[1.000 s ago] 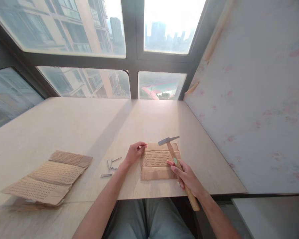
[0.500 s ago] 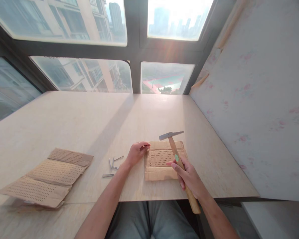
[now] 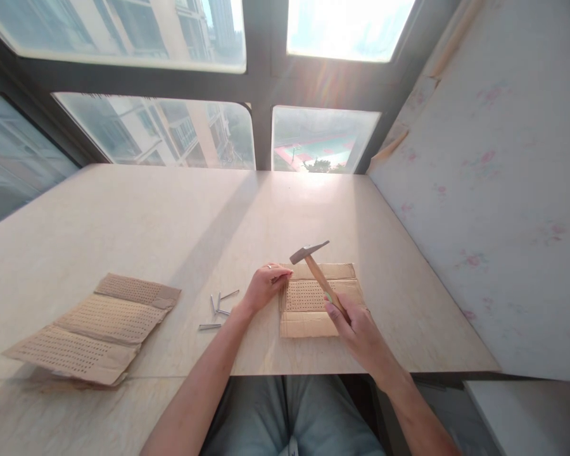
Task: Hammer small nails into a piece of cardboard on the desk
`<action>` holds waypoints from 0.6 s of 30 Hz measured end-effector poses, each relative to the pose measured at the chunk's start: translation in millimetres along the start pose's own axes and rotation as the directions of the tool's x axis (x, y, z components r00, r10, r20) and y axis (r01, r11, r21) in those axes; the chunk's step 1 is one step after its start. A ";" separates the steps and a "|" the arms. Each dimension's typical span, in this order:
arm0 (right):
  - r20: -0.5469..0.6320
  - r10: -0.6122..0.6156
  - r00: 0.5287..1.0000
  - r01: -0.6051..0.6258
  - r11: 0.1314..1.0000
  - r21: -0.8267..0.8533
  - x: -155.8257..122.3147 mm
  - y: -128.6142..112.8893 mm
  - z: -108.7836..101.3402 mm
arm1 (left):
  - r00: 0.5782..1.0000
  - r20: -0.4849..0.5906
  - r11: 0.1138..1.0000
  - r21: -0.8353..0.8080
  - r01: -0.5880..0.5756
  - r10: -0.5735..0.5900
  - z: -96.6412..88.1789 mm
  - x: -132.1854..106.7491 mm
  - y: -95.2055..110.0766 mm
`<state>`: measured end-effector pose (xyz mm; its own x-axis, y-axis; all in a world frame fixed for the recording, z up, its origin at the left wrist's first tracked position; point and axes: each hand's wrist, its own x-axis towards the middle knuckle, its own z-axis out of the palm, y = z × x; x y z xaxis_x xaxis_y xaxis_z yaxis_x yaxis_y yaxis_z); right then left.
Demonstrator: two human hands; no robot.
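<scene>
My right hand is wrapped round the wooden handle of a hammer. The hammer's metal head appears above the upper left part of a cardboard piece, which lies on the table and has rows of small holes across its middle. At that piece's upper left corner, my left hand has thumb and fingers pinched together. Whatever sits between those fingertips is too small to make out. Several loose metal nails lie on the table just left of my left wrist.
Further left, a larger folded cardboard sheet with many rows of holes rests on the pale table. Windows border the table's far side. A flowered wall rises along the right, and the table's front edge is by my legs.
The hammer's head has swung left, closer to my left fingertips, and its handle has tipped with my right hand. My left hand stays pinched at the cardboard's corner. The camera view has shifted slightly.
</scene>
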<state>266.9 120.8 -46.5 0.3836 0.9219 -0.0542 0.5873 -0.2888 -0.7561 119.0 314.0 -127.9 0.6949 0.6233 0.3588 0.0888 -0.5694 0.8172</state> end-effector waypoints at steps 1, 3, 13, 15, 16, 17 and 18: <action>0.003 -0.006 1.000 0.006 1.000 -0.018 -0.7 -1.1 -0.9 | 1.000 -0.006 1.000 0.000 -0.001 0.001 0.0 0.0 0.0; 0.000 -0.011 1.000 0.011 0.999 -0.044 -1.5 -2.2 -1.7 | 1.000 -0.018 1.000 -0.003 0.004 -0.004 -0.3 -0.1 0.6; -0.016 -0.036 0.999 0.034 0.991 -0.126 -5.4 0.7 2.7 | 0.999 -0.007 0.999 -0.003 0.034 -0.034 -2.0 -0.9 2.9; -0.023 -0.047 0.999 0.042 0.986 -0.163 -6.1 -1.5 2.7 | 1.000 -0.004 1.000 0.004 0.026 -0.025 -2.0 -0.6 3.5; -0.024 -0.047 0.999 0.042 0.982 -0.182 -6.2 -2.7 2.7 | 1.000 -0.001 1.000 0.005 0.019 -0.019 -2.0 -0.4 3.7; -0.022 -0.045 0.999 0.040 0.979 -0.200 -6.2 -3.9 2.8 | 1.000 0.005 1.000 0.007 0.009 -0.009 -2.1 -0.1 4.0; -0.016 -0.042 0.999 0.037 0.976 -0.215 -6.0 -4.9 3.0 | 1.000 0.010 1.000 0.012 -0.002 0.002 -2.2 0.1 4.3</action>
<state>259.6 117.4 -44.5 0.3701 0.9289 -0.0121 0.7410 -0.3031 -0.5992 117.8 312.8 -123.4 0.7021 0.6168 0.3559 0.0962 -0.5774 0.8108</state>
